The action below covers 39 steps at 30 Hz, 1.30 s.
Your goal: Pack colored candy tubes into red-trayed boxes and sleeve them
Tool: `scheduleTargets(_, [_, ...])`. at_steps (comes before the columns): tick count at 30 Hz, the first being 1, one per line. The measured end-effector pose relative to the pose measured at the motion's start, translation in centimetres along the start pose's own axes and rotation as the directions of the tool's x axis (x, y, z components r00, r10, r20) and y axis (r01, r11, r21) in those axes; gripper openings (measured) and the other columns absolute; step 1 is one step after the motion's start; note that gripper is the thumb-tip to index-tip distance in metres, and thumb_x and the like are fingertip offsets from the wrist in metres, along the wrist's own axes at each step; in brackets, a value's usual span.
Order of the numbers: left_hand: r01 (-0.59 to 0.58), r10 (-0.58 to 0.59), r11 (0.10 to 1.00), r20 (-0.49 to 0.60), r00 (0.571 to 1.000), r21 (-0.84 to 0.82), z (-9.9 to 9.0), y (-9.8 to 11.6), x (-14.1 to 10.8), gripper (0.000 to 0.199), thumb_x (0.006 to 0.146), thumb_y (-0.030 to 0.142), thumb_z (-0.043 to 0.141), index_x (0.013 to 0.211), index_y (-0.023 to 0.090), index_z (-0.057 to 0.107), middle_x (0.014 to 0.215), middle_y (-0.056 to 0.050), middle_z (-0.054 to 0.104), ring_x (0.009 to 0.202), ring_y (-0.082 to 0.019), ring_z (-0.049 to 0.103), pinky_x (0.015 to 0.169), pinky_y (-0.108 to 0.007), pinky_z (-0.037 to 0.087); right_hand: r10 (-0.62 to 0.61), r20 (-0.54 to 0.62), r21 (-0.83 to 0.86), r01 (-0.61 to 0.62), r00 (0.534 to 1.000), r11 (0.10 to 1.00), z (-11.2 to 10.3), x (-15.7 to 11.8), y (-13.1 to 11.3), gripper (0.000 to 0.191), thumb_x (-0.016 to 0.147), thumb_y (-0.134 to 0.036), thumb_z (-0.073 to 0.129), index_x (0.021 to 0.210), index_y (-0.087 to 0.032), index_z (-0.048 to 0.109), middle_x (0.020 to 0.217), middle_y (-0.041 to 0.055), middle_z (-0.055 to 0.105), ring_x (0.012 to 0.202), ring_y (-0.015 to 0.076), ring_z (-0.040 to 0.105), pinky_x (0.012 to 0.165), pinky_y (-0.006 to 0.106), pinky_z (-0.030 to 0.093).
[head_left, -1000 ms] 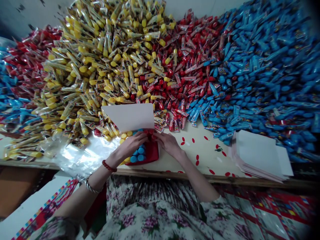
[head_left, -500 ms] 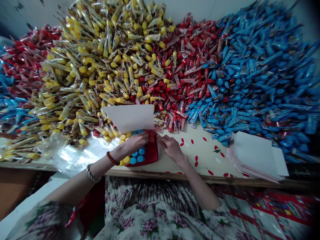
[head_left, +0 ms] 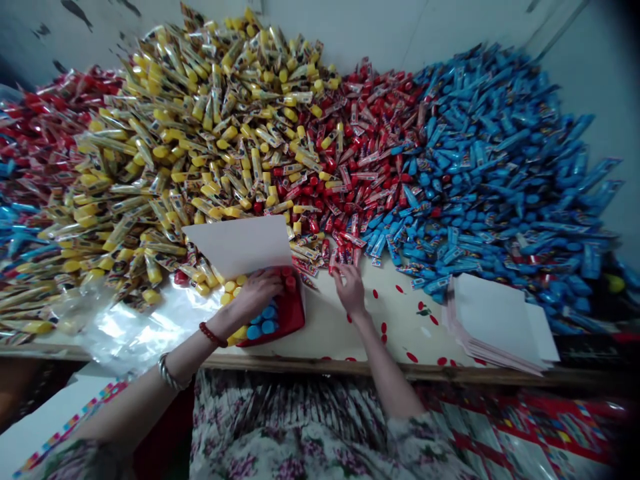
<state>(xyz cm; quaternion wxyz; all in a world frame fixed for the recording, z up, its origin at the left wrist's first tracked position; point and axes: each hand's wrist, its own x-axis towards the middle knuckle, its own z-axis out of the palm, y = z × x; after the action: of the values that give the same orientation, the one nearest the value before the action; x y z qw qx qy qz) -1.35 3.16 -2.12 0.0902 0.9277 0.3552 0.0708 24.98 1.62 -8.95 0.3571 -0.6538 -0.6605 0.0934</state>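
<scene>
A red box [head_left: 299, 310] with a raised white lid flap [head_left: 245, 243] stands at the table's front edge. Inside are rows of yellow-capped tubes [head_left: 231, 288] and blue-capped tubes [head_left: 269, 327], with a few red-capped tubes [head_left: 290, 283] at the far right corner. My left hand [head_left: 257, 293] lies across the caps, its fingers stretched towards the red ones; it hides part of the rows. To the right of the box, my right hand [head_left: 350, 290] has its fingertips closed on a small wrapped red tube [head_left: 334, 259] at the front of the red pile.
Behind the box rise heaps of wrapped yellow tubes [head_left: 200, 147], red tubes [head_left: 367, 113] and blue tubes [head_left: 500, 153]. A stack of white cards [head_left: 500, 323] lies at the right. Clear plastic bags [head_left: 135, 327] lie left of the box.
My right hand has moved away from the box's right side, up and right to the red pile. My left hand remains over the tubes in the box. The camera view has shifted slightly.
</scene>
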Motion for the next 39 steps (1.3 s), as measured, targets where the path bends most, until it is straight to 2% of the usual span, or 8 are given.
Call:
scheduleTargets(3, [0.071, -0.071, 0.997, -0.019, 0.997, -0.020, -0.8, 0.0, -0.2, 0.030, 0.085, 0.010, 0.047, 0.097, 0.025, 0.070, 0.107, -0.004, 0.069, 0.110, -0.022, 0.055, 0.090, -0.037, 0.042, 0.045, -0.051, -0.177, -0.054, 0.998, 0.983, 0.8, 4.6, 2.7, 0.047, 0.090, -0.041, 0.050, 0.130, -0.017, 0.054, 0.134, 0.0160, 0.045, 0.126, 0.0260, 0.039, 0.104, 0.044, 0.033])
scheduleTargets(8, [0.132, -0.164, 0.984, -0.309, 0.937, -0.124, -0.9, 4.6, 0.1, 0.028, 0.091, 0.015, 0.043, 0.106, 0.020, 0.066, 0.110, -0.009, 0.068, 0.100, -0.021, 0.061, 0.088, -0.037, 0.046, 0.063, 0.213, -0.299, 0.004, 0.975, 0.954, 2.4, 7.9, 4.1, 0.047, 0.092, -0.042, 0.047, 0.135, -0.024, 0.049, 0.146, 0.0116, 0.036, 0.139, 0.0305, 0.018, 0.107, 0.059, 0.022])
scheduleTargets(16, [0.159, -0.307, 0.826, -0.196, 0.931, -0.541, 5.4, 12.2, 5.0, 0.030, 0.088, 0.009, 0.041, 0.110, 0.016, 0.061, 0.105, -0.011, 0.065, 0.099, -0.019, 0.061, 0.088, -0.033, 0.050, -0.074, 0.351, -0.260, 0.173, 0.933, 0.950, -0.8, -2.0, 3.7, 0.046, 0.095, -0.038, 0.040, 0.140, -0.029, 0.040, 0.151, 0.0073, 0.032, 0.142, 0.0266, 0.015, 0.106, 0.059, 0.026])
scheduleTargets(20, [0.295, -0.325, 0.898, -0.041, 0.945, -0.325, 8.3, 12.7, 5.2, 0.047, 0.078, 0.000, 0.039, 0.122, 0.011, 0.051, 0.116, -0.018, 0.057, 0.107, -0.025, 0.055, 0.090, -0.043, 0.048, 0.062, 0.129, 0.000, -0.063, 0.990, 0.998, -4.8, -4.6, 5.5, 0.044, 0.096, -0.037, 0.033, 0.133, -0.021, 0.050, 0.137, 0.0112, 0.051, 0.130, 0.0223, 0.042, 0.102, 0.047, 0.038])
scheduleTargets(23, [0.298, -0.297, 0.944, 0.031, 0.954, -0.141, 9.5, 12.7, 4.6, 0.059, 0.073, -0.004, 0.040, 0.129, 0.012, 0.044, 0.133, -0.022, 0.046, 0.116, -0.031, 0.050, 0.089, -0.047, 0.048, 0.286, -0.090, 0.128, -0.273, 0.954, 0.953, -7.1, -4.3, 6.1, 0.039, 0.093, -0.037, 0.037, 0.110, -0.015, 0.064, 0.105, 0.0126, 0.068, 0.094, 0.0210, 0.063, 0.083, 0.035, 0.050])
scheduleTargets(26, [0.272, -0.265, 0.961, 0.104, 0.959, -0.055, 9.9, 12.5, 5.3, 0.059, 0.074, -0.006, 0.039, 0.129, 0.017, 0.044, 0.143, -0.020, 0.038, 0.123, -0.033, 0.045, 0.088, -0.049, 0.048, 0.292, 0.026, 0.048, -0.293, 0.956, 0.955, -7.2, -3.0, 4.8, 0.032, 0.089, -0.035, 0.044, 0.108, -0.017, 0.063, 0.088, 0.0074, 0.070, 0.077, 0.0190, 0.064, 0.074, 0.030, 0.050])
scheduleTargets(32, [0.246, -0.236, 0.968, 0.156, 0.959, -0.050, 8.3, 12.6, 7.5, 0.022, 0.085, 0.010, 0.045, 0.104, 0.012, 0.058, 0.116, -0.019, 0.055, 0.112, -0.031, 0.053, 0.087, -0.043, 0.049, 0.201, 0.322, -0.233, -0.128, 0.925, 0.964, -3.8, -0.5, 1.5, 0.048, 0.077, -0.014, 0.057, 0.125, -0.013, 0.053, 0.120, 0.0180, 0.060, 0.110, 0.0254, 0.056, 0.092, 0.038, 0.042])
scheduleTargets(39, [0.430, -0.421, 0.821, 0.112, 0.900, -0.374, 6.7, 11.8, 7.9, 0.035, 0.092, 0.018, 0.036, 0.127, 0.012, 0.039, 0.108, -0.014, 0.057, 0.096, -0.021, 0.060, 0.083, -0.034, 0.048, 0.327, 0.260, -0.222, -0.273, 0.909, 0.936, -7.1, 0.5, 4.7, 0.035, 0.083, -0.016, 0.037, 0.111, -0.015, 0.058, 0.101, 0.0063, 0.067, 0.089, 0.0167, 0.062, 0.079, 0.027, 0.047])
